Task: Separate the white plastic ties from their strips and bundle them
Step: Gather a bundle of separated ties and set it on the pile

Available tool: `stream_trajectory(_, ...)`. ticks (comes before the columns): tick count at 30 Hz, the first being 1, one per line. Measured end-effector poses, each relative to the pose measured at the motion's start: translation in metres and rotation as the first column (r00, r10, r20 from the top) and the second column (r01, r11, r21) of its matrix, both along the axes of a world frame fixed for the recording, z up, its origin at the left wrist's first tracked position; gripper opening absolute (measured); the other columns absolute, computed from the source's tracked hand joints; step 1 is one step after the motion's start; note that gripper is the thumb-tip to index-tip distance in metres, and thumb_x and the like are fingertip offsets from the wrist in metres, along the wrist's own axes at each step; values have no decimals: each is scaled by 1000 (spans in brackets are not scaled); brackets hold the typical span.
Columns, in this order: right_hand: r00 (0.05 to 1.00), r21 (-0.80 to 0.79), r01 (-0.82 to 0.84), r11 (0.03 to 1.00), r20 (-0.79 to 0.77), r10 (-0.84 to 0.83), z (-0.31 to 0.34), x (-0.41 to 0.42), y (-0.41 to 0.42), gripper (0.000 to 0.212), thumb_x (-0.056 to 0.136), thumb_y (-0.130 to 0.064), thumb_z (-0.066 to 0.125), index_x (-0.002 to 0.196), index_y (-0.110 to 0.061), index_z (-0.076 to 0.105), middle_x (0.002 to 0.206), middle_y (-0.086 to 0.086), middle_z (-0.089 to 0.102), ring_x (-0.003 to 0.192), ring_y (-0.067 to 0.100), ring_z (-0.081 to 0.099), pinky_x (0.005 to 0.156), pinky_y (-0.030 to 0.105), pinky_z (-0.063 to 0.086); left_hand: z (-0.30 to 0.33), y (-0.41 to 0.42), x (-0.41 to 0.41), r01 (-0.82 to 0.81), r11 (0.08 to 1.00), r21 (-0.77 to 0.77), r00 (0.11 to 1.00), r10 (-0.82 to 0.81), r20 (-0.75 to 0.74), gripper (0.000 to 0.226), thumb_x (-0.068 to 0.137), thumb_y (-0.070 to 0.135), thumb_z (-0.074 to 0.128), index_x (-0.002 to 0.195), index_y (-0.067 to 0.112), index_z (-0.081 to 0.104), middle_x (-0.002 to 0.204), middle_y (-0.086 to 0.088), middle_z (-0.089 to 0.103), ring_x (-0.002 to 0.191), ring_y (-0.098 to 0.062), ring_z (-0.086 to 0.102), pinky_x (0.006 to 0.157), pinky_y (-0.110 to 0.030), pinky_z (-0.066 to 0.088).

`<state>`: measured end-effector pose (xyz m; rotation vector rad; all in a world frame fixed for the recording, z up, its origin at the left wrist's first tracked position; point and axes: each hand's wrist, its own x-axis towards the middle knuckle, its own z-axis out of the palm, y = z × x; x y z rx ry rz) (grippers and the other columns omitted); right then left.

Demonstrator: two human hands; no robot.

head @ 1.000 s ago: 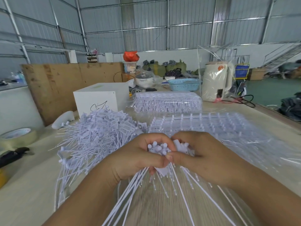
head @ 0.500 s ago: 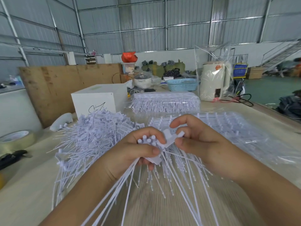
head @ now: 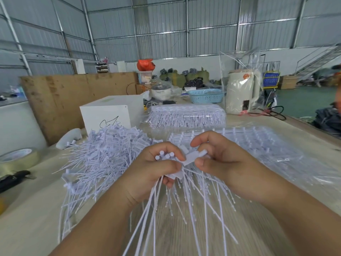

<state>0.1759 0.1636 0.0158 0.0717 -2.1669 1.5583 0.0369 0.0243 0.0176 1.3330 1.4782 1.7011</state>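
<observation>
My left hand (head: 155, 170) grips a bunch of white plastic ties (head: 166, 156) by their heads, and their long tails fan down toward me. My right hand (head: 219, 159) pinches the flat head of one tie (head: 193, 156) right beside that bunch. A big loose heap of separated ties (head: 105, 154) lies on the table to the left. Strips of uncut ties (head: 258, 143) in clear plastic lie behind my right hand. A wrapped pack of ties (head: 186, 116) sits farther back.
A white box (head: 110, 113) stands behind the heap. A tape roll (head: 17, 159) and a black tool (head: 13, 179) lie at the left edge. A blue basket (head: 205, 96), a white kettle in plastic (head: 241, 93) and cables (head: 269, 112) are at the back.
My hands have risen a little and moved apart. The right hand has drawn one tie head away from the bunch in the left hand, and its forefinger has lifted.
</observation>
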Motion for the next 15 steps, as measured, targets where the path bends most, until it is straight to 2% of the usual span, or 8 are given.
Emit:
stream_trajectory(4, 996, 22, 59, 998, -75, -58, -1, -2, -1, 16, 90, -5, 61, 98, -19, 56, 67, -13, 55, 61, 4, 44, 58, 14, 38, -2, 5, 7, -93, 994, 52, 995, 91, 38, 19, 65, 4, 61, 59, 21, 68, 52, -1, 53, 38, -14, 46, 39, -15, 37)
stream_trajectory(7, 972, 44, 181, 982, -157, -172, -2, -7, -7, 20, 90, -4, 64, 89, -23, 58, 68, -11, 60, 61, 2, 48, 59, 13, 39, -4, 9, 9, -151, 986, 72, 987, 146, 64, 18, 64, 6, 62, 58, 22, 67, 53, 1, 53, 39, -13, 46, 40, -17, 39)
stream_trajectory(11, 925, 30, 305, 952, -248, -288, -5, -11, -17, 21, 88, -7, 68, 85, -25, 57, 71, -4, 63, 61, 3, 54, 58, 13, 42, -6, 14, 9, -230, 969, 88, 972, 224, 73, 14, 62, 9, 64, 58, 22, 67, 54, 1, 51, 43, -15, 45, 46, -23, 39)
stream_trajectory(13, 889, 70, 387, 919, -293, -352, -7, -12, -20, 20, 87, -13, 68, 84, -27, 54, 67, -2, 62, 55, 11, 52, 51, 20, 40, -6, 15, 10, -253, 962, 99, 966, 246, 82, 13, 62, 9, 64, 59, 21, 67, 55, 1, 52, 44, -13, 46, 47, -24, 40)
stream_trajectory(15, 851, 119, 467, 876, -330, -409, -10, -12, -23, 20, 86, -20, 68, 84, -32, 52, 66, 6, 59, 54, 25, 49, 49, 32, 38, -6, 16, 12, -257, 960, 107, 963, 247, 104, 13, 63, 9, 65, 60, 21, 66, 55, 1, 53, 44, -12, 47, 47, -23, 41)
